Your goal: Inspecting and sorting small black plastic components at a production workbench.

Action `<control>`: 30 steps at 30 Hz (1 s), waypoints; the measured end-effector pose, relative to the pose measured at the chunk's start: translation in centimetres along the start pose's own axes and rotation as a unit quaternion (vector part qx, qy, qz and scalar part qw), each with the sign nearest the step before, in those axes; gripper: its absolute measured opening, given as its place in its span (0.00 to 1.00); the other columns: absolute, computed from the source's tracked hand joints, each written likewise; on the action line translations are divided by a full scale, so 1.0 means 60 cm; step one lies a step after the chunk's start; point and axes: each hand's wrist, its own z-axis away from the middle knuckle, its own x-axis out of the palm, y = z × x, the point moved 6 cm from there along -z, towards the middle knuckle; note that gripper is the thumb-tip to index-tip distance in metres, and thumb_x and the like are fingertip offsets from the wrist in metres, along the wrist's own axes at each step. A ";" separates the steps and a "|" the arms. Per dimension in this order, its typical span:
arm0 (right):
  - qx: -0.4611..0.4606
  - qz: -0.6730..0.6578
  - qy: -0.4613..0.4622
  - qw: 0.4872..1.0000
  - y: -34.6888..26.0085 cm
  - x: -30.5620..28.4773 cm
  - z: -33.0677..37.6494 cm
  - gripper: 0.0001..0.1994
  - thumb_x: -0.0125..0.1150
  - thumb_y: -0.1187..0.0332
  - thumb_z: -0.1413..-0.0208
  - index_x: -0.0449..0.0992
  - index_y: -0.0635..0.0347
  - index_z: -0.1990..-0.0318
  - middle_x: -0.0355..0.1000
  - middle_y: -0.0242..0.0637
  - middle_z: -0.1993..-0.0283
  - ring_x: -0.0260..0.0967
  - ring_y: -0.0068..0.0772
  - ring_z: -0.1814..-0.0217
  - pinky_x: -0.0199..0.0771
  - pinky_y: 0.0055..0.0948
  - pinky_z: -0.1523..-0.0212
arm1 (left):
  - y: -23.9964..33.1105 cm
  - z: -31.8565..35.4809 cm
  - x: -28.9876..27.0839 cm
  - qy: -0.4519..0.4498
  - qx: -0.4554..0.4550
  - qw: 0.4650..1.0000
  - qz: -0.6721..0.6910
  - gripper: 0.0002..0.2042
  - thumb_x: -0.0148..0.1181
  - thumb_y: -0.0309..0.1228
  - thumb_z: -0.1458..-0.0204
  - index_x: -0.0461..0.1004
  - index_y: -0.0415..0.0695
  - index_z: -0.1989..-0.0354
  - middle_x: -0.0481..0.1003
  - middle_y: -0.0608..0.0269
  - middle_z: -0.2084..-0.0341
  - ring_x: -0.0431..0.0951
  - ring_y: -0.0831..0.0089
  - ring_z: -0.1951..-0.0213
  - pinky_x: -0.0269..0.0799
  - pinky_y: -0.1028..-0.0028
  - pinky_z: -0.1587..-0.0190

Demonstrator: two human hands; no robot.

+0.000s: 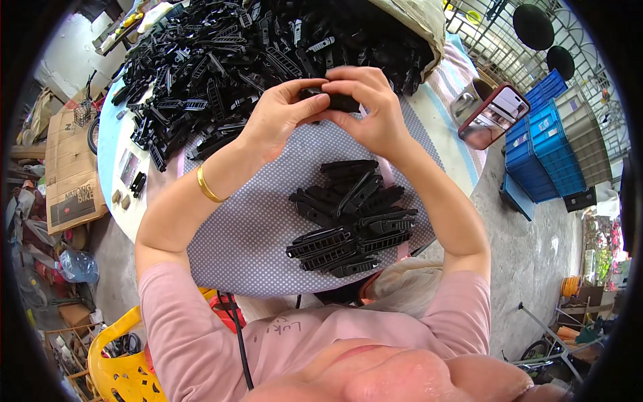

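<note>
Above the middle of the round table [231,258], my left hand [278,117] and my right hand [375,110] meet around a black plastic part [343,102]. Fingers and thumbs of both hands are closed on it, and they hide much of its shape. Just beyond my hands spreads a large heap of black slatted plastic parts [214,67]. Nearer to me, between my forearms, a smaller cluster of long black plastic parts [351,218] lies on the dotted cloth. Some of these show ladder-like slots along their sides.
A pale sack [425,27] borders the heap at the back right. On the right edge, a phone [494,117] leans by a metal cup [469,99]. One small black piece [138,184] lies at the left. Blue crates [552,144] and a yellow chair [110,362] stand off the table.
</note>
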 end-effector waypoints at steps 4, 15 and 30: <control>0.288 -0.246 -0.140 0.915 0.058 0.020 0.021 0.25 0.70 0.62 0.60 0.73 0.66 0.54 0.72 0.39 0.56 0.69 0.31 0.55 0.69 0.27 0.54 | 0.032 -0.001 0.004 -0.041 0.073 0.987 -0.137 0.16 0.59 0.24 0.50 0.71 0.36 0.51 0.75 0.60 0.64 0.76 0.78 0.63 0.73 0.78 0.55; 0.188 -0.092 -0.114 0.971 0.028 -0.001 0.006 0.16 0.69 0.70 0.58 0.76 0.65 0.60 0.76 0.37 0.67 0.73 0.25 0.65 0.71 0.23 0.60 | 0.055 0.010 0.018 -0.034 0.178 0.930 -0.319 0.15 0.60 0.20 0.54 0.72 0.36 0.55 0.76 0.63 0.68 0.76 0.80 0.66 0.72 0.82 0.60; 0.127 -0.060 -0.138 0.980 0.070 0.053 0.029 0.14 0.61 0.76 0.54 0.76 0.58 0.57 0.74 0.37 0.59 0.72 0.31 0.62 0.72 0.23 0.60 | -0.037 0.027 0.050 -0.183 0.080 0.871 -0.448 0.20 0.66 0.39 0.59 0.77 0.39 0.60 0.75 0.56 0.70 0.74 0.69 0.68 0.69 0.73 0.62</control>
